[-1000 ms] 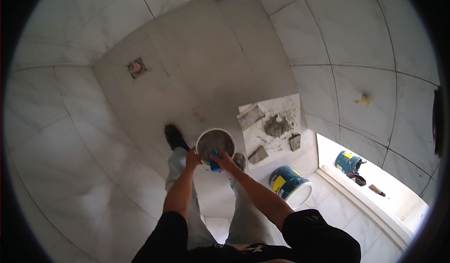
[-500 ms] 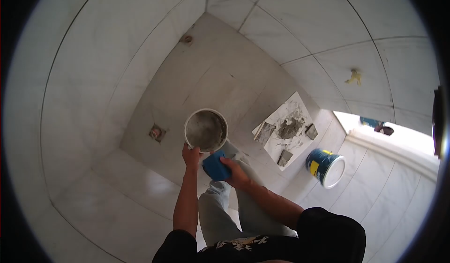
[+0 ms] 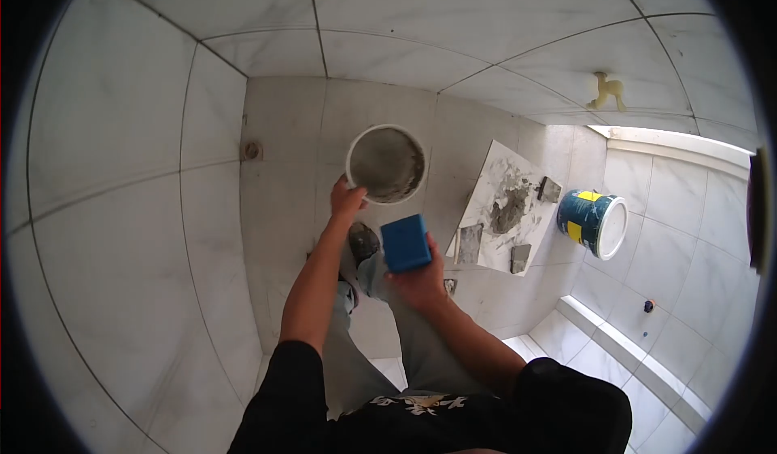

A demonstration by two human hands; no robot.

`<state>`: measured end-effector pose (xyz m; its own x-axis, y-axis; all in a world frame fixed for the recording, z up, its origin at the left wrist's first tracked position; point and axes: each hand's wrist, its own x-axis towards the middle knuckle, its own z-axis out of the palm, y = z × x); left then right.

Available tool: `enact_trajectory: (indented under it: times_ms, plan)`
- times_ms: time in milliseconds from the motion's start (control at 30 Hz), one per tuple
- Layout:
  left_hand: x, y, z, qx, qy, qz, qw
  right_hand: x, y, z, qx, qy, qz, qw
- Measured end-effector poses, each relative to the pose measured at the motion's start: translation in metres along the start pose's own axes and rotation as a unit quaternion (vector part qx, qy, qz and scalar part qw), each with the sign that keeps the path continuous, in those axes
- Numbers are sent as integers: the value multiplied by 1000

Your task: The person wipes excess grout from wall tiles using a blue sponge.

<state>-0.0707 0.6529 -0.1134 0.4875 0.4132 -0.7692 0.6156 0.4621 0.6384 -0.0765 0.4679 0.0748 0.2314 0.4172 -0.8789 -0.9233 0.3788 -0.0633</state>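
Note:
My left hand (image 3: 348, 198) grips the near-left rim of a round white bucket (image 3: 423, 180), fingers closed over the edge. Murky grey water (image 3: 384, 159) shows inside it, with grey residue on the inner wall. Just below and right of the bucket, my right hand (image 3: 421, 282) holds a blue block-shaped sponge (image 3: 405, 243) from beneath, its broad face turned up. The sponge is apart from the bucket. My shoe (image 3: 363, 242) shows on the floor between my forearms.
A white board (image 3: 484, 190) smeared with grey mortar (image 3: 509, 210) lies to the right, carrying several small flat tools. Beyond it stands a teal and yellow paint bucket (image 3: 579, 217). Marble-look tiled walls (image 3: 129, 122) enclose the floor; a yellowish fitting (image 3: 607, 92) sticks out. A round drain hole (image 3: 252, 150) lies left.
My view has turned toward the right-hand side. The bucket and my left hand sit higher in view. The sponge has moved away from the rim, and its broad face now points up.

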Motion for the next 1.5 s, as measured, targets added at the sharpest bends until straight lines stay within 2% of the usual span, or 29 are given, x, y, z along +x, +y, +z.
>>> enact_trajectory:
  times_ms: [67,133,233,333,367,400,433,500,567,633,700,733,767,800,833,867,900,933,967,1000,1100,1133,1167,1200,1233,1267,1333,1467,1500]
  plan:
    - [34,17,27,14,-59,12,998,20,-14,7,39,-27,-81,996]
    - [64,21,58,16,-102,25,994,44,-20,8,53,-50,-117,990]
    - [95,32,95,36,-128,53,990,80,-37,23,86,-103,-181,974]
    - [125,24,112,212,-159,145,953,115,-39,21,130,-159,-215,955]
    - [161,5,125,254,-149,189,937,130,-49,27,140,-194,-225,945]
    - [185,-16,134,280,-106,214,930,138,-53,34,162,-182,-237,940]
    - [215,58,140,269,-86,274,919,148,-54,35,182,-181,-249,934]
    - [212,47,126,260,-175,354,881,170,-58,37,138,-363,-245,888]
    - [226,15,88,275,-259,400,835,201,-62,39,142,-448,-238,850]
    - [248,-7,44,315,-346,417,779,189,-62,60,98,-343,-297,885]
    - [257,41,34,359,-445,410,711,166,-71,70,57,-387,-305,868]
    - [237,53,14,351,-325,268,836,150,-75,70,22,-394,-301,868]
    - [294,27,11,436,-195,360,801,146,-98,70,-14,-407,-289,866]
    - [227,32,-48,367,-211,235,875,127,-123,87,-124,-362,-355,853]
    - [152,49,-91,376,-262,196,867,104,-132,98,-226,-300,-405,834]
    - [202,-11,-128,376,-262,202,866,62,-144,127,-301,-290,-473,776]
    - [224,3,-148,345,-358,353,792,45,-174,151,-385,-196,-588,684]
    - [210,0,-160,346,-358,351,793,2,-190,186,-407,-207,-626,632]
    - [209,2,-167,351,-356,352,792,-41,-202,224,-420,-196,-699,545]
    - [211,14,-169,354,-354,357,788,-81,-214,260,-409,-245,-749,460]
    - [214,62,-181,376,-351,367,775,-218,-205,374,-394,-306,-823,272]
    - [214,73,-185,382,-352,365,773,-251,-213,420,-361,-220,-892,158]
    - [217,90,-189,388,-351,366,769,-284,-218,467,-284,-113,-952,3]
    - [222,105,-192,393,-351,366,767,-323,-199,498,-245,-26,-965,-95]
    - [226,121,-196,399,-350,365,765,-354,-199,540,-190,-3,-971,-146]
    - [230,138,-199,404,-349,363,763,-385,-206,580,-163,19,-971,-176]
    - [235,169,-205,412,-348,358,762,-431,-206,643,-95,104,-975,-173]
    - [244,233,-205,429,-349,354,754,-495,-230,728,-115,160,-965,-173]
    - [246,248,-202,433,-350,354,752,-500,-227,739,-96,181,-971,-125]
